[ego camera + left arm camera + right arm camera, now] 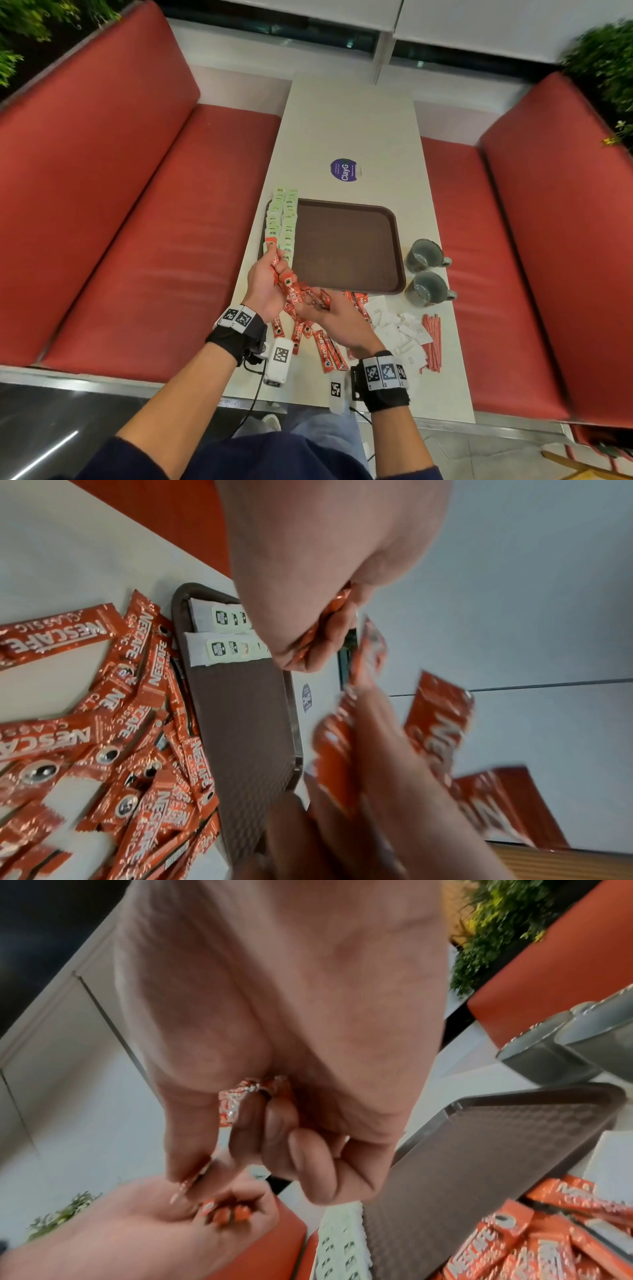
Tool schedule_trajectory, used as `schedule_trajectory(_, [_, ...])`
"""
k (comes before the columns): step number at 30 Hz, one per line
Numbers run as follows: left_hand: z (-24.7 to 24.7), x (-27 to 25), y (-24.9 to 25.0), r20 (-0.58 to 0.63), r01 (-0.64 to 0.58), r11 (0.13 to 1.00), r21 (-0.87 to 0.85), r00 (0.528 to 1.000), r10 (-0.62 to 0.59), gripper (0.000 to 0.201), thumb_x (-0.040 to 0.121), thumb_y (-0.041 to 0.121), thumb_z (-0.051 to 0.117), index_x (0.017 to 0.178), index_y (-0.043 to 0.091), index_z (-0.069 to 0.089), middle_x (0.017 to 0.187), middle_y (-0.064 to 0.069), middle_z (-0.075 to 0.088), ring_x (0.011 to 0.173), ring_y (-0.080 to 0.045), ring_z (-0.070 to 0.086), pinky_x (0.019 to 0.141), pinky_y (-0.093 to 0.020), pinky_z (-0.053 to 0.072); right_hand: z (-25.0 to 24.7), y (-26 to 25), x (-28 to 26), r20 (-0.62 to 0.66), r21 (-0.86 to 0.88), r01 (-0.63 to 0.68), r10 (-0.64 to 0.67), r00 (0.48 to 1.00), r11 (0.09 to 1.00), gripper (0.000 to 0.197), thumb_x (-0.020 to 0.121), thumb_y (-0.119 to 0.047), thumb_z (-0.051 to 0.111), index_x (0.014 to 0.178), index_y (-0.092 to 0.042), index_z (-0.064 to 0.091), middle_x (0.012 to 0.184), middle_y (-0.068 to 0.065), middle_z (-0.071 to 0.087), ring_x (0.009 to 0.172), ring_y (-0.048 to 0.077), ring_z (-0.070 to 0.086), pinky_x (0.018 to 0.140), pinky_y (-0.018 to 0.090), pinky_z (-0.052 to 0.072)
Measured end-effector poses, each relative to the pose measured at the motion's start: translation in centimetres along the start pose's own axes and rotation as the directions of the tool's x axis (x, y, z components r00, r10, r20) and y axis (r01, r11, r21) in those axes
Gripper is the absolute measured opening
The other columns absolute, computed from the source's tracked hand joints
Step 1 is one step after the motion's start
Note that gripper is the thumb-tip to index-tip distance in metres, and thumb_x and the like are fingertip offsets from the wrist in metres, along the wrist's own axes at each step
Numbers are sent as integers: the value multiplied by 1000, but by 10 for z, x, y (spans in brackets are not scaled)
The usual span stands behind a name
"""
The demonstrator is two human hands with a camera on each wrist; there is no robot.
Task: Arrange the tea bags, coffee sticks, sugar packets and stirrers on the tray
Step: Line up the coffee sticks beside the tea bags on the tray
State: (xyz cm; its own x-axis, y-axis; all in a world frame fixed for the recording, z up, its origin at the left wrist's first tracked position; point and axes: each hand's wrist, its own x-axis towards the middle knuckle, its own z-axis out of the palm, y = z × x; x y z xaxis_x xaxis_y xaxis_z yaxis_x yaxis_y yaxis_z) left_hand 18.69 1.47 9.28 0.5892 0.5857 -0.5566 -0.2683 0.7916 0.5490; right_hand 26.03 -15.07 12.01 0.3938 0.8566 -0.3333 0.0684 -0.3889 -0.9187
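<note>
While both meet above the desk [346, 130]:
left hand [265, 286]: grips coffee sticks [275, 262]
right hand [337, 320]: pinches one coffee stick [324, 297]

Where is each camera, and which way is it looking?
Head: looks down from above at the brown plastic tray; both forearms and hands show.
Left wrist: looks along the left hand, gripping red coffee sticks.
Right wrist: looks along the right hand, fingers curled.
All three views share the tray.

Tea bags [282, 222] on tray's [346, 246] left
</note>
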Motion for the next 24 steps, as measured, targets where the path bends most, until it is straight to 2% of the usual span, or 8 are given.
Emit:
schedule_trajectory(4, [5, -10, 3, 94, 16, 997, 78, 995, -23, 37, 106, 54, 60, 85, 23, 61, 66, 4, 39, 60, -12, 32, 58, -27, 35, -8, -6, 1, -206, 41, 25, -16, 978, 999, 43, 96, -56, 79, 89, -14, 72, 91, 14, 79, 91, 42, 74, 89, 61, 61])
schedule_trajectory(7, [12, -17, -10, 170, 54, 988, 148, 982, -79, 37, 95, 56, 77, 111, 24, 70, 97, -2, 68, 91, -18, 66, 90, -40, 57, 4, -10, 9, -319, 9, 34, -29, 947, 999, 41, 95, -53, 81, 82, -15, 72, 82, 11, 78, 82, 39, 73, 76, 56, 60])
schedule_trajectory(9, [14, -16, -19, 139, 25, 975, 221, 989, -57, 43, 95, 47, 82, 119, 17, 65, 90, -1, 64, 87, -17, 68, 85, -40, 60, 8, -11, 14, -319, -52, 31, -46, 947, 998, 31, 98, -40, 81, 82, -16, 72, 77, 1, 77, 69, 22, 71, 65, 41, 54])
schedule_trajectory(12, [15, -18, -18, 107, -41, 958, 283, 994, 11, 31, 106, 44, 66, 93, 16, 58, 72, 3, 54, 65, -12, 59, 68, -30, 55, 10, -10, 15, -262, -2, 12, -12, 965, 1000, 23, 100, -36, 78, 99, -15, 70, 81, -5, 75, 68, 4, 67, 64, 25, 52])
schedule_trajectory(15, [9, -18, -10, 172, -110, 938, 327, 984, 55, 34, 111, 41, 56, 89, 15, 56, 70, 1, 47, 62, -13, 48, 63, -29, 45, 4, -4, 14, -218, 164, -92, 127, 968, 982, 32, 100, -37, 74, 124, -25, 57, 107, 0, 74, 91, 16, 73, 81, 36, 58])
schedule_trajectory(18, [3, -23, -5, 261, -144, 887, 439, 965, 28, 33, 105, 45, 64, 104, 12, 61, 68, 4, 40, 58, -11, 37, 59, -27, 35, -1, 0, 13, -139, 374, -166, 232, 963, 912, 29, 99, -19, 67, 120, -18, 47, 83, -1, 57, 68, 10, 51, 61, 29, 42])
schedule_trajectory(21, [5, -35, -6, 366, -196, 800, 567, 930, -32, 43, 99, 42, 72, 116, 4, 65, 75, 1, 64, 65, -10, 60, 59, -22, 47, -3, -4, 11, -39, 434, -152, 187, 982, 888, 18, 100, -1, 59, 108, -14, 51, 68, -7, 52, 57, 8, 37, 50, 25, 28])
schedule_trajectory(24, [2, -35, -4, 403, -258, 682, 685, 913, -59, 31, 95, 32, 80, 103, 3, 73, 86, -5, 76, 79, -13, 71, 66, -22, 54, -1, -10, 10, 74, 415, -198, 184, 980, 888, 31, 97, 5, 56, 121, -14, 49, 66, -6, 51, 55, 9, 34, 46, 23, 27])
